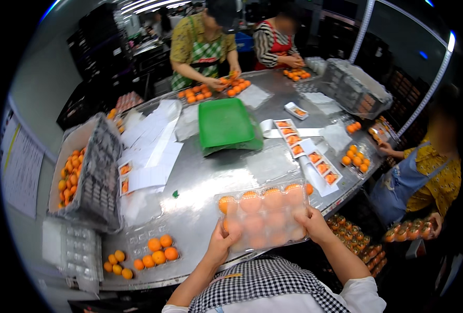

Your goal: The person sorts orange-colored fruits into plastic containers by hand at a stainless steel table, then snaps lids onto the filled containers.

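My left hand (224, 240) and my right hand (313, 223) grip the near corners of a clear plastic clamshell (266, 219) of orange fruit, held over the table's near edge. A whitish sheet lies over most of the fruit, blurring it. To the left, several orange fruits (159, 256) sit in an open clear tray (137, 236) with bare cups. Beside that tray lie loose fruits (117, 269). Further right on the table, strips of picture labels (323, 168) rest on white backing paper.
A lined crate (98, 172) of fruit stands left, near stacked empty clamshells (78, 250). A green tray (226, 121) lies mid-table; another crate (352, 86) stands back right. Two people (204, 47) (276, 39) work across the table, another person (423, 176) at the right, beside stacked fruit packs (348, 234).
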`<state>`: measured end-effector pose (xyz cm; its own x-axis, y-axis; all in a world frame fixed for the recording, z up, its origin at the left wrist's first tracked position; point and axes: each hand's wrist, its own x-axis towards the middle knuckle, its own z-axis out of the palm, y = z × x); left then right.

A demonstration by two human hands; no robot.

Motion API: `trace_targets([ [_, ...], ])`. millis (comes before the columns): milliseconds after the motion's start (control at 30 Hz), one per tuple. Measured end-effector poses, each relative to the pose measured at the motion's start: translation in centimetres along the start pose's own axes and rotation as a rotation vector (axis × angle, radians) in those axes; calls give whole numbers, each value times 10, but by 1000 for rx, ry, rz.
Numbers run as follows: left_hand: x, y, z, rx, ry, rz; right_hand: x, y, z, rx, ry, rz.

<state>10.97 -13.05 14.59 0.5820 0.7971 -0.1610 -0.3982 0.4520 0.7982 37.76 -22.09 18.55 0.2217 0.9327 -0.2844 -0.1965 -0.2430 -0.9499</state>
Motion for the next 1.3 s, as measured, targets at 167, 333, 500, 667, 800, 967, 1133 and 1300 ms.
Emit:
trace_targets([
  [167, -14, -3, -28, 51, 97, 69, 34, 17, 18, -63, -84, -7],
  [333, -19, -1, -39, 63, 169, 100, 48, 15, 34, 1, -126, 37],
  [500, -24, 8, -40, 56, 252, 82, 69, 35, 36, 19, -210, 62],
  [667, -1, 35, -82, 373, 275, -21, 89, 48, 58, -89, -299, 200],
  [800, 61, 113, -115, 920, 15, -215, 91, 90, 83, 139, -473, 447],
  [967, 154, 152, -90, 1587, -721, -464, 80, 112, 112, -59, -824, 595],
  [1133, 258, 67, -36, 1848, -1320, -601, 96, 52, 89, -69, -213, -19],
  [1300, 278, -1, -42, 2046, -1422, -540, 170, 86, 78, -1138, 136, -540],
])
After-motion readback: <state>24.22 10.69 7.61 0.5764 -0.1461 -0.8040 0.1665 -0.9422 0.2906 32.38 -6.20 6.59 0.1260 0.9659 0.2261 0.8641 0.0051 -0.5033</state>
